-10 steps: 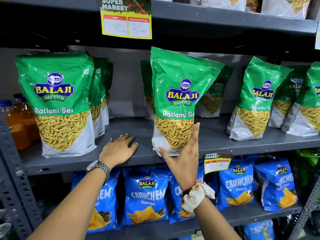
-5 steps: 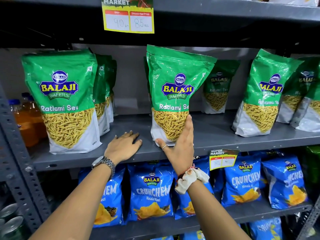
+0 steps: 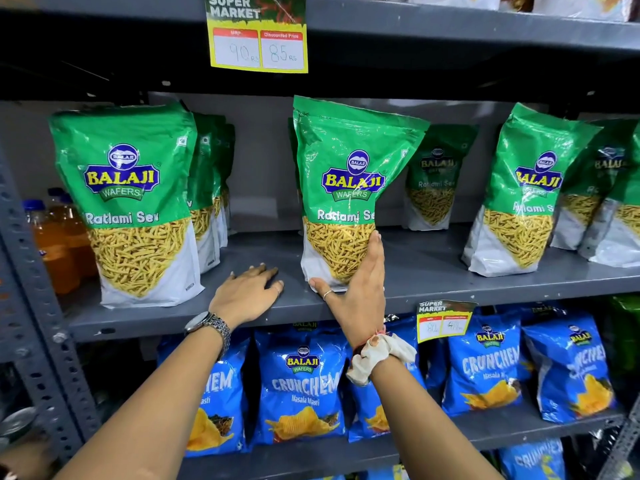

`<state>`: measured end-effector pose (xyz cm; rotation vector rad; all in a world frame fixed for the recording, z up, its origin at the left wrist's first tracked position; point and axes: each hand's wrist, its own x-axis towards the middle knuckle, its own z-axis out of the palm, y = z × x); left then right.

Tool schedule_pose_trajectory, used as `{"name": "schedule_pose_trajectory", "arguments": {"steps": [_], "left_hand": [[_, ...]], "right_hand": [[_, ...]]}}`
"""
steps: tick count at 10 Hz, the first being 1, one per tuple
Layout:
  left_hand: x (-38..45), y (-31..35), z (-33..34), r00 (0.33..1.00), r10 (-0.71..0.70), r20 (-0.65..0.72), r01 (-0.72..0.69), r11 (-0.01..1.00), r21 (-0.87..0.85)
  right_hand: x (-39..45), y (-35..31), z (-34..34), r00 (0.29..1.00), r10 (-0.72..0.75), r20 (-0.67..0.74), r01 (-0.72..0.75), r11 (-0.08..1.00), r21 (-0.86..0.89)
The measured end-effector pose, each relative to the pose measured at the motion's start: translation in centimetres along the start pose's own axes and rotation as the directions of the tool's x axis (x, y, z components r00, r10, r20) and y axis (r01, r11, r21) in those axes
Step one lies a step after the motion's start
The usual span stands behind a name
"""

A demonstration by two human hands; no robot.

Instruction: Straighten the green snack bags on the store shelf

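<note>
Green Balaji Ratlami Sev bags stand on the grey middle shelf (image 3: 433,271). The middle green bag (image 3: 346,168) is upright near the shelf's front, its top leaning slightly right. My right hand (image 3: 356,289) grips its lower right corner, thumb under the front edge. My left hand (image 3: 247,294) lies flat on the bare shelf just left of that bag, fingers spread, holding nothing. A left green bag (image 3: 135,202) fronts a row of others. A right green bag (image 3: 523,195) leans left, with more tilted bags behind it. One bag (image 3: 436,181) stands at the back.
Blue Crunchem bags (image 3: 304,386) fill the shelf below. Orange drink bottles (image 3: 55,244) stand at the far left behind a perforated grey upright (image 3: 31,306). A yellow price tag (image 3: 258,32) hangs from the shelf above; a smaller one (image 3: 443,320) sits on the middle shelf's edge.
My right hand has slid the middle bag slightly back and set it more upright. The left hand stays flat on the shelf. The camera has shifted a little.
</note>
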<state>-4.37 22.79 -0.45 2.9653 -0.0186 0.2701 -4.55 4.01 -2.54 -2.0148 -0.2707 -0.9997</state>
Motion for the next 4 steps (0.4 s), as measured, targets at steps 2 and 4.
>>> {"name": "schedule_pose_trajectory", "arguments": {"steps": [2,4], "left_hand": [[-0.24,0.17,-0.28,1.000,0.004,0.012,-0.004,1.000,-0.005],[-0.62,0.51,-0.60,1.000,-0.005,-0.021,0.004,0.999,-0.036]], "right_hand": [[0.28,0.39,0.04,1.000,-0.010,0.011,0.010,1.000,0.007],[0.36,0.36,-0.25,1.000,-0.026,0.017,0.025,0.996,0.088]]}}
